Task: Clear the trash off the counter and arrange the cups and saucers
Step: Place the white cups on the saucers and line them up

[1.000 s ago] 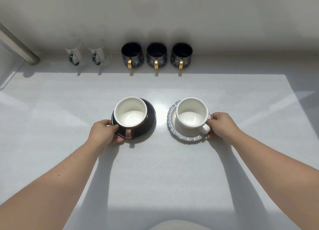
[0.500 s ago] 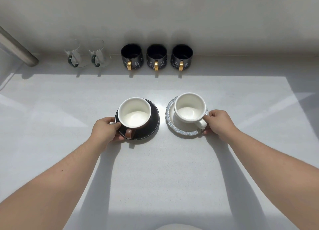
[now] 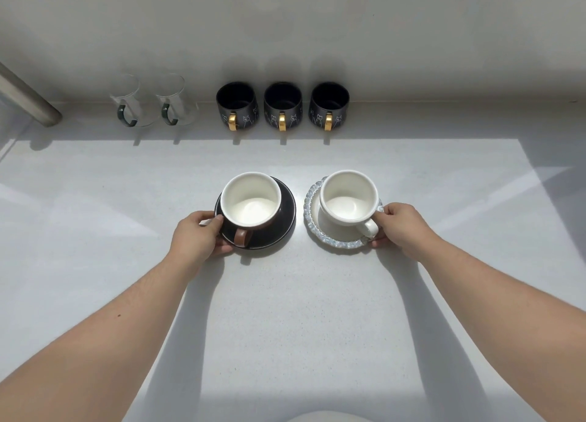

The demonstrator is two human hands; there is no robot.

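Two cup-and-saucer sets stand side by side at mid-counter. A brown cup (image 3: 250, 203) with a white inside sits on a black saucer (image 3: 285, 222); my left hand (image 3: 196, 234) grips that saucer's left rim. To the right, a white cup (image 3: 348, 196) rests on a pale scalloped saucer (image 3: 336, 247), and my right hand (image 3: 402, 228) pinches this saucer's right rim beside the cup's handle. Both cups are upright and empty, handles toward me.
Along the back wall stand two clear glass mugs (image 3: 126, 104) (image 3: 172, 101) with dark handles and three black mugs (image 3: 236, 104) (image 3: 283, 104) (image 3: 329, 104) with gold handles. A metal pole (image 3: 28, 98) slants down at the far left. The white counter (image 3: 285, 326) stretches toward me.
Both hands have slid their saucers with the cups away from me, toward the back row, and the two sets have kept close together.
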